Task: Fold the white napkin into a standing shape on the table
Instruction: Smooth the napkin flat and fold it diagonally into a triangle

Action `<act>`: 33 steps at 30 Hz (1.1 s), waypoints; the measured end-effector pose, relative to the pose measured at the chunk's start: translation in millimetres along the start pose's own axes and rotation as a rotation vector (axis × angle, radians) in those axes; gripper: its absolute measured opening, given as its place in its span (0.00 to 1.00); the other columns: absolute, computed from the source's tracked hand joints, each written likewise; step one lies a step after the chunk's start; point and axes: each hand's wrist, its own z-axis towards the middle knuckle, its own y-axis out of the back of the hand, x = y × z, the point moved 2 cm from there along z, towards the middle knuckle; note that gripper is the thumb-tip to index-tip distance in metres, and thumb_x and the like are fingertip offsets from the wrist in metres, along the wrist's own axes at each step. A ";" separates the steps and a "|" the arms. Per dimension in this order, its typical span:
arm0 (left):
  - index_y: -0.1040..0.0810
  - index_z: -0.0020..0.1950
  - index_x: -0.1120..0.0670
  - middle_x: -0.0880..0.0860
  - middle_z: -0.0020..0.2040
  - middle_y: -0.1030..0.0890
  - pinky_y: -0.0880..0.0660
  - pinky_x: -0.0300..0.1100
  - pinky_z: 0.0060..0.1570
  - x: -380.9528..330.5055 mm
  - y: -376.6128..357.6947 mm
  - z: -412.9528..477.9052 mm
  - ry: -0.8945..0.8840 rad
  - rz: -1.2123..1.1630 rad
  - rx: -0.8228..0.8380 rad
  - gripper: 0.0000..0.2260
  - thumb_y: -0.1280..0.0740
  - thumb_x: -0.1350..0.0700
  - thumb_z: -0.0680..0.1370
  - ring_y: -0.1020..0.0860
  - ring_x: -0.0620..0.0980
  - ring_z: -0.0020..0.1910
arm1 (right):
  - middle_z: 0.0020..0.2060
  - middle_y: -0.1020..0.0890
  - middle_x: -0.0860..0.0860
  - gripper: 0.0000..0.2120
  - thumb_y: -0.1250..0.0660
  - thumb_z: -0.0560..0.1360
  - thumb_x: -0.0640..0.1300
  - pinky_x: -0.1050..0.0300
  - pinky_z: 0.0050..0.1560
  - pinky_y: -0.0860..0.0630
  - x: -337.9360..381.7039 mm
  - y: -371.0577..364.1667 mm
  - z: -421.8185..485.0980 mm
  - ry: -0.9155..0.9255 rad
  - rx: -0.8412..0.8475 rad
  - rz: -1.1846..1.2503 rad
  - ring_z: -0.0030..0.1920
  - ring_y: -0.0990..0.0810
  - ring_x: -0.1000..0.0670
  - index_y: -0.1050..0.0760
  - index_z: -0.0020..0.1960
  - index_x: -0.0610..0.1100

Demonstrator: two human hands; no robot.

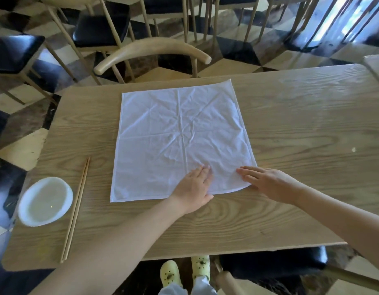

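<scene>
The white napkin [180,133] lies spread out flat as a creased square on the wooden table [301,135]. My left hand [194,188] rests palm down on the napkin's near edge, fingers together and flat. My right hand [267,182] lies flat at the napkin's near right corner, fingertips on the cloth. That corner looks slightly lifted and curled under my fingers. Neither hand grips the cloth.
A white shallow dish [44,202] sits at the table's near left corner, with a pair of wooden chopsticks [76,207] just right of it. A wooden chair back [152,51] stands at the far edge. Another chair [273,265] is near my feet.
</scene>
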 end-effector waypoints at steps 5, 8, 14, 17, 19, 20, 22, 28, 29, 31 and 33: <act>0.24 0.60 0.62 0.63 0.60 0.22 0.25 0.53 0.56 4.3 -7.5 1.5 -0.021 -0.056 -0.120 0.28 0.25 0.48 0.67 0.23 0.62 0.60 | 0.32 0.22 0.50 0.04 0.41 0.68 0.41 0.57 0.28 0.25 -8.7 17.2 37.3 -0.140 -0.094 0.003 0.33 0.21 0.45 0.28 0.37 0.43; 0.27 0.60 0.60 0.59 0.58 0.22 0.29 0.48 0.58 2.7 -1.6 0.8 0.095 -0.298 -0.168 0.23 0.29 0.48 0.70 0.26 0.57 0.59 | 0.32 0.22 0.49 0.04 0.38 0.71 0.42 0.55 0.32 0.28 -13.2 35.6 76.9 -0.304 -0.136 0.124 0.35 0.22 0.43 0.27 0.41 0.42; 0.38 0.30 0.54 0.47 0.24 0.37 0.42 0.39 0.28 34.5 28.5 8.7 0.630 -0.900 -0.325 0.14 0.35 0.59 0.71 0.39 0.44 0.26 | 0.44 0.21 0.47 0.08 0.35 0.75 0.44 0.56 0.36 0.35 -22.3 61.3 177.3 -0.430 -0.140 0.355 0.44 0.24 0.44 0.26 0.51 0.40; 0.36 0.30 0.54 0.46 0.24 0.37 0.42 0.36 0.26 68.6 46.4 7.5 0.772 -1.078 -0.371 0.12 0.36 0.57 0.71 0.39 0.43 0.25 | 0.42 0.23 0.47 0.07 0.34 0.74 0.41 0.58 0.30 0.34 -30.2 63.9 226.8 -0.423 -0.143 0.532 0.40 0.26 0.46 0.26 0.49 0.38; 0.34 0.29 0.53 0.44 0.21 0.34 0.39 0.33 0.26 92.1 54.0 5.4 0.816 -1.191 -0.415 0.13 0.35 0.58 0.72 0.36 0.42 0.24 | 0.40 0.24 0.48 0.07 0.32 0.73 0.40 0.60 0.29 0.35 -34.5 66.2 254.8 -0.420 -0.168 0.587 0.37 0.28 0.47 0.26 0.47 0.37; 0.31 0.30 0.54 0.43 0.21 0.33 0.37 0.33 0.26 104.1 56.3 5.1 0.832 -1.227 -0.442 0.12 0.34 0.59 0.72 0.35 0.41 0.24 | 0.38 0.25 0.47 0.06 0.32 0.72 0.38 0.59 0.30 0.35 -37.4 64.9 268.8 -0.422 -0.177 0.613 0.37 0.28 0.47 0.26 0.45 0.36; 0.27 0.33 0.60 0.44 0.24 0.30 0.35 0.33 0.26 126.8 58.9 6.0 0.869 -1.269 -0.487 0.09 0.33 0.59 0.72 0.32 0.41 0.24 | 0.33 0.27 0.48 0.06 0.32 0.71 0.36 0.57 0.32 0.35 -39.3 62.8 296.3 -0.426 -0.171 0.680 0.34 0.31 0.48 0.28 0.39 0.37; 0.23 0.38 0.62 0.49 0.30 0.24 0.33 0.31 0.25 194.9 62.0 5.7 0.964 -1.319 -0.569 0.07 0.32 0.59 0.73 0.28 0.39 0.25 | 0.34 0.27 0.41 0.08 0.38 0.74 0.37 0.54 0.30 0.34 -25.1 51.5 383.2 -0.411 -0.173 0.649 0.31 0.32 0.47 0.27 0.42 0.31; 0.23 0.38 0.61 0.49 0.29 0.24 0.33 0.32 0.26 203.7 62.2 5.9 0.976 -1.313 -0.579 0.06 0.32 0.60 0.73 0.28 0.41 0.26 | 0.37 0.23 0.41 0.09 0.39 0.75 0.39 0.52 0.32 0.30 -21.7 48.5 395.9 -0.425 -0.183 0.623 0.33 0.29 0.46 0.25 0.44 0.33; 0.23 0.38 0.61 0.49 0.27 0.25 0.33 0.35 0.26 215.7 62.5 5.0 0.993 -1.326 -0.610 0.04 0.33 0.63 0.73 0.28 0.45 0.28 | 0.38 0.21 0.42 0.09 0.39 0.75 0.41 0.49 0.36 0.28 -14.2 42.8 413.9 -0.433 -0.209 0.600 0.38 0.25 0.43 0.24 0.44 0.35; 0.23 0.39 0.60 0.46 0.24 0.25 0.35 0.32 0.22 231.3 60.5 2.6 0.995 -1.344 -0.644 0.04 0.34 0.65 0.74 0.28 0.41 0.24 | 0.36 0.23 0.46 0.08 0.38 0.75 0.41 0.54 0.34 0.33 -6.4 34.0 434.0 -0.450 -0.233 0.607 0.38 0.27 0.46 0.23 0.43 0.38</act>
